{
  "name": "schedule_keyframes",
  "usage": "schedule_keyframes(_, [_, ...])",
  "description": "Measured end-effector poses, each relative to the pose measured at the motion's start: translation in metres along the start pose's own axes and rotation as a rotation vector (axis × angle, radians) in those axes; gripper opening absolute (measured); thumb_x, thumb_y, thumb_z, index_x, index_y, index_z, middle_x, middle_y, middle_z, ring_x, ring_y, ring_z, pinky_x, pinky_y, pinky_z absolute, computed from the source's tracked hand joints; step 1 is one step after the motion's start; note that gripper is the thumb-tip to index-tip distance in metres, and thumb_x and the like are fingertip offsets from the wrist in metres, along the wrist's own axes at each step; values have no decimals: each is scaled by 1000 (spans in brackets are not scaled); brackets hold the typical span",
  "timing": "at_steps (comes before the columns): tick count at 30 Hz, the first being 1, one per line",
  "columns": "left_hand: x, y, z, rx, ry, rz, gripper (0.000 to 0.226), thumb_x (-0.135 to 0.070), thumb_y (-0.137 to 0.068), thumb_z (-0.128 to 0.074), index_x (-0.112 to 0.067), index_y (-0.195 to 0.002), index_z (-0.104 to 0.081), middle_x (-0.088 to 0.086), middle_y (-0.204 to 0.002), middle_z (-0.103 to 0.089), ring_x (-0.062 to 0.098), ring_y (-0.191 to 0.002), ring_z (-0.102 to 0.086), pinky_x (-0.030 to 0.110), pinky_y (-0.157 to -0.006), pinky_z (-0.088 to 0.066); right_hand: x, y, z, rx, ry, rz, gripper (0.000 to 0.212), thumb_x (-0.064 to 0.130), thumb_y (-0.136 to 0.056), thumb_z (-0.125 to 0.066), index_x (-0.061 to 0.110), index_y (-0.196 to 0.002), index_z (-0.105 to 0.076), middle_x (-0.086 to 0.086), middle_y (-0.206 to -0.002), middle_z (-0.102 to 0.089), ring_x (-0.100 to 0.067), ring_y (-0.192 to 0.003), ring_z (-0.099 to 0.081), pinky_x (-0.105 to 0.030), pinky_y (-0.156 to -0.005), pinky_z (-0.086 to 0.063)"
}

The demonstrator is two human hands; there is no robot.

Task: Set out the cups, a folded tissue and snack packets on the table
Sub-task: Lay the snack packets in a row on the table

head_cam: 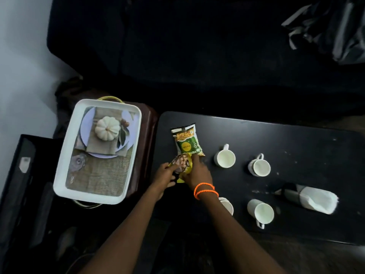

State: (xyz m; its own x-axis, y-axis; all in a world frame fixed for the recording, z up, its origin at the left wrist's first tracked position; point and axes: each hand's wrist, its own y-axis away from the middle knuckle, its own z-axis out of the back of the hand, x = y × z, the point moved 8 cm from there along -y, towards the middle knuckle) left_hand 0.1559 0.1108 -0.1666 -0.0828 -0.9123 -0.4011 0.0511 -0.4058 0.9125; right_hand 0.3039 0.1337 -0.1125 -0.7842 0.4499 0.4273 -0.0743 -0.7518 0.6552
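Observation:
A yellow snack packet (pixel 184 165) lies at the left end of the black table (pixel 286 139). My left hand (pixel 165 175) grips its left edge and my right hand (pixel 197 173), with orange bands at the wrist, holds its right side. Just behind it lies a green snack packet (pixel 187 141), flat on the table. Several white cups stand to the right: one (pixel 225 157), another (pixel 259 166), a near one (pixel 260 211), and one (pixel 227 205) partly hidden by my right forearm. A white folded tissue (pixel 316 200) lies at the right.
A white tray (pixel 67 155) with a printed pumpkin picture sits on a brown stand left of the table. A dark sofa fills the back, with a black plastic bag (pixel 331 30) at the top right. A black box (pixel 19 184) stands at the far left.

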Motion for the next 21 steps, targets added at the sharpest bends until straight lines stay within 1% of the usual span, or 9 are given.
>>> schedule_keyframes(2, [5,-3,0,-28,88,-16,60,-30,-94,-71,-14,-146,-45,10,-133,-66,28,-113,-66,39,-91,-51,-13,-2,0,-37,-168,-71,60,27,-80,-77,14,-128,-45,-17,-120,-68,-40,-108,-66,-44,-87,-56])
schedule_keyframes(4, [9,-1,6,-56,116,-33,41,-28,-92,-74,-12,-126,-60,9,-124,-71,24,-103,-69,35,-83,-50,-28,-1,-2,6,-328,-173,59,24,-72,-85,11,-122,-56,-13,-114,-72,-33,-103,-68,-38,-86,-56])
schedule_keyframes(7, [22,7,11,35,214,5,22,-33,-90,-74,-20,-103,-61,8,-109,-72,23,-96,-68,42,-86,-53,-32,5,-18,261,-691,-221,37,9,-72,-88,8,-105,-71,-15,-103,-76,-30,-92,-71,-39,-84,-59])
schedule_keyframes(9, [21,14,9,166,332,-16,29,-34,-88,-76,-21,-108,-60,11,-116,-72,28,-105,-69,52,-91,-57,-23,16,-23,433,-1029,-190,40,7,-78,-83,6,-115,-70,-16,-112,-76,-36,-104,-72,-46,-94,-59])
schedule_keyframes(11, [10,23,7,272,400,-76,45,-34,-83,-83,-21,-120,-62,11,-125,-71,30,-113,-69,52,-89,-60,-17,21,-17,509,-1226,-160,43,16,-87,-76,10,-128,-65,-15,-121,-73,-34,-111,-70,-51,-100,-55])
schedule_keyframes(13, [-6,32,5,348,376,-147,67,-33,-73,-92,-25,-133,-63,8,-129,-72,27,-114,-71,42,-84,-61,-18,15,-2,439,-1291,-139,40,19,-92,-71,9,-129,-64,-19,-125,-70,-33,-106,-68,-55,-100,-53])
schedule_keyframes(15, [-27,38,1,376,316,-237,76,-28,-68,-96,-30,-137,-64,6,-128,-74,22,-112,-73,33,-82,-61,-23,5,18,304,-1302,-133,36,13,-90,-73,5,-124,-66,-23,-122,-71,-36,-103,-69,-57,-97,-55])
schedule_keyframes(19, [-77,35,-15,279,225,-400,59,-1,-84,-78,-17,-139,-62,6,-117,-79,21,-108,-76,31,-84,-62,-27,-15,63,141,-1343,-95,38,-1,-86,-72,1,-124,-65,-20,-116,-74,-36,-98,-71,-53,-93,-57])
schedule_keyframes(21, [-103,31,-25,167,218,-465,41,7,-90,-69,-5,-129,-67,3,-102,-82,17,-96,-78,26,-80,-62,-34,-24,90,44,-1406,-85,40,-7,-87,-68,-1,-126,-62,-17,-110,-73,-30,-88,-72,-45,-82,-61])
